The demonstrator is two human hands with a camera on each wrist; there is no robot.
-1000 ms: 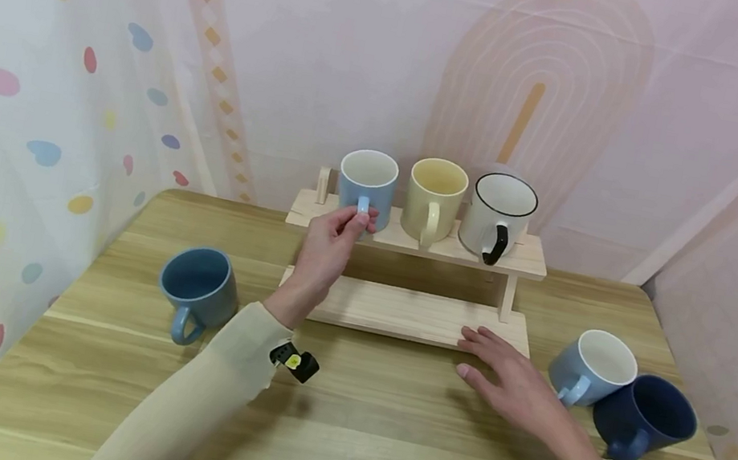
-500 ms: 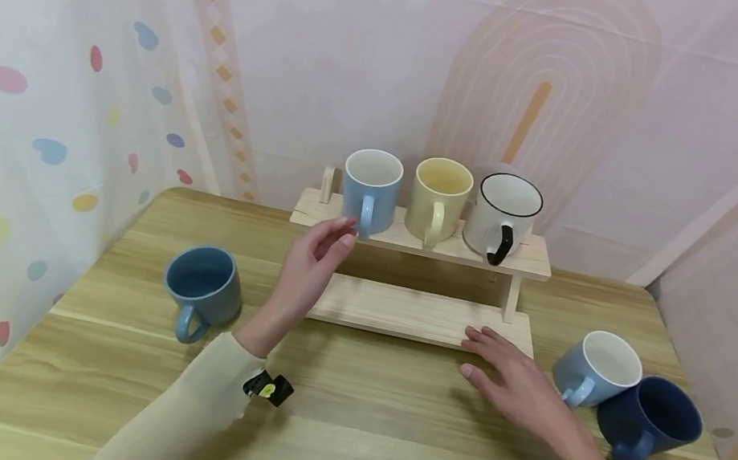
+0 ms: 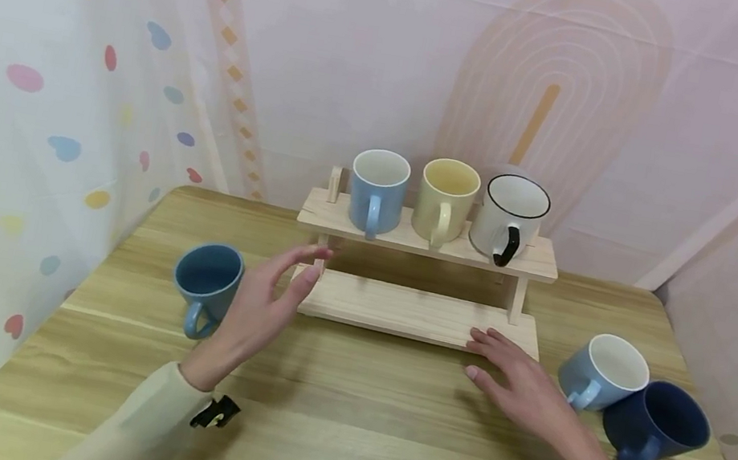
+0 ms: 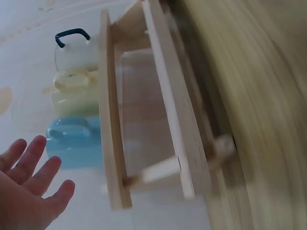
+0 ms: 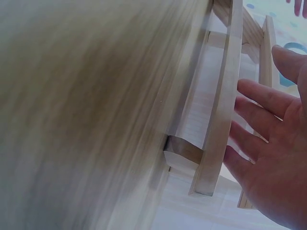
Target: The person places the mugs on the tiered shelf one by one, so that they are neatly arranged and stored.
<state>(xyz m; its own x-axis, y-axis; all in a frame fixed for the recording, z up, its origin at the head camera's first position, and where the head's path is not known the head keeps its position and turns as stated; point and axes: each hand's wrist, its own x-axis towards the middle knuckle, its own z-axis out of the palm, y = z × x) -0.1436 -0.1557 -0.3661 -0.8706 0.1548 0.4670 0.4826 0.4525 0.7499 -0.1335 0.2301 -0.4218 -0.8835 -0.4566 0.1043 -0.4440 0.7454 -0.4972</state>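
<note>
Three mugs stand in a row on the upper board of a two-tier wooden rack (image 3: 414, 312): a light blue mug (image 3: 378, 192), a yellow mug (image 3: 436, 213) and a white mug (image 3: 496, 227) with black rim and handle. My left hand (image 3: 261, 318) is in the air between the rack and a teal blue mug (image 3: 208, 280), fingers spread, nothing held; its spread fingers also show in the left wrist view (image 4: 33, 187). The straight fingertips of my right hand (image 3: 525, 390) rest at the lower board's front right edge, and the right wrist view has them along that board (image 5: 220, 110).
To the right on the wooden table (image 3: 360, 456), a second light blue mug (image 3: 597, 374) and a dark navy mug (image 3: 654, 428) stand side by side. A patterned cloth (image 3: 342, 38) hangs behind the table and along its sides.
My left hand has let go of the light blue mug's handle on the upper board and moved left and down toward the teal mug. My right hand has stayed at the lower board.
</note>
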